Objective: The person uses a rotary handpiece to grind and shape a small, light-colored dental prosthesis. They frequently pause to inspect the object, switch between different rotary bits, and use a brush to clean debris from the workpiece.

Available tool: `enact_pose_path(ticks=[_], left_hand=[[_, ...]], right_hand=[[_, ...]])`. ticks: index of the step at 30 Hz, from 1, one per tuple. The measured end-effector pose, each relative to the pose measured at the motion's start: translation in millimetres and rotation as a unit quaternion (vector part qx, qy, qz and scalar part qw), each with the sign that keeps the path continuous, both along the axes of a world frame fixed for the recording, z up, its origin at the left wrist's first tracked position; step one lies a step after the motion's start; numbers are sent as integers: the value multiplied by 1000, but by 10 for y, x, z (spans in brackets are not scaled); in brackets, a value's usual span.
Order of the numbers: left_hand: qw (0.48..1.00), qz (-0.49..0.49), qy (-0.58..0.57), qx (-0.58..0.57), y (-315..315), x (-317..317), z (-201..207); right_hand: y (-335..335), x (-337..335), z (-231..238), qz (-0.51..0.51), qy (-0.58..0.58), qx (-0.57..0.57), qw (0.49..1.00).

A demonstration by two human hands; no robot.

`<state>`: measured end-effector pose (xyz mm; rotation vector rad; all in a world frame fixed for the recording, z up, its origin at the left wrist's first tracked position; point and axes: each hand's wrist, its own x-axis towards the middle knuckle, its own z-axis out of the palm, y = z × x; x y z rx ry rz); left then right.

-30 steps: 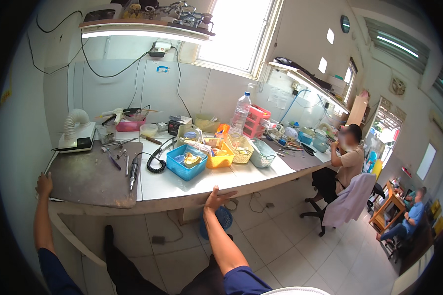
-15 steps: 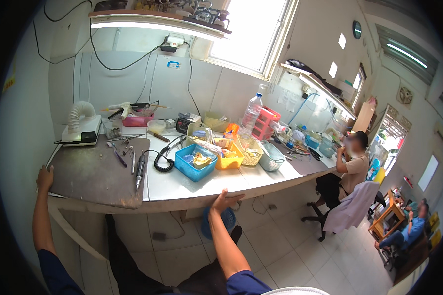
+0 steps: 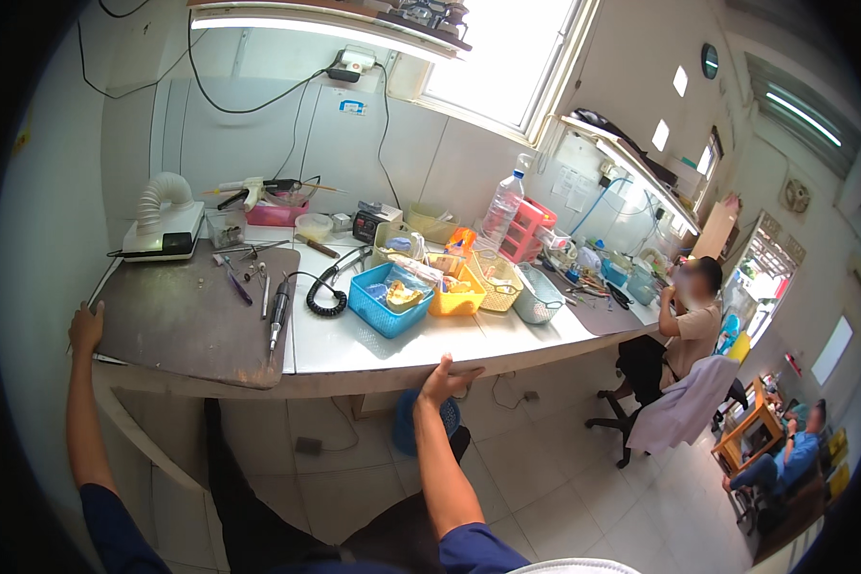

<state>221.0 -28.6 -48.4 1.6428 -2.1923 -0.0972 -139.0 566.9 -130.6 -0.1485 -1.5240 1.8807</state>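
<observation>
My left hand rests at the left corner of the white workbench, beside a grey-brown mat; its fingers lie over the edge, partly hidden. At the bench's front edge is my right hand, thumb up and fingers stretched to the right along the edge. Neither hand holds a tool. On the mat's right side lies a handpiece with a coiled black cord. Left of it are tweezers and several thin metal tools. A blue basket holding a yellowish dental cast stands beyond my right hand.
Yellow, cream and pale green baskets line up to the right. A white unit with a ribbed hose stands back left; a water bottle is farther back. Below the bench is a blue bin. A person sits farther right.
The view has shifted slightly, so the bench sits a little higher and farther right in it. Both hands stay at the bench edge.
</observation>
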Motion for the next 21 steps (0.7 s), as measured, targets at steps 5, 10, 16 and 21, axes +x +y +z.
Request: enact_pose_path(ticks=[5,10,16,21], left_hand=[[1000,5,10,-20,25,29,-116],[999,19,-25,9,508,-67,267],[1000,19,-7,-18,414,-14,152],[999,27,4,-20,342,56,172]], right_hand=[[-2,-57,-83,-9,-35,25,999],[139,-217,-201,-22,-30,49,998],[116,-167,-186,49,-10,-46,998],[106,-28,-17,66,-54,-60,995]])
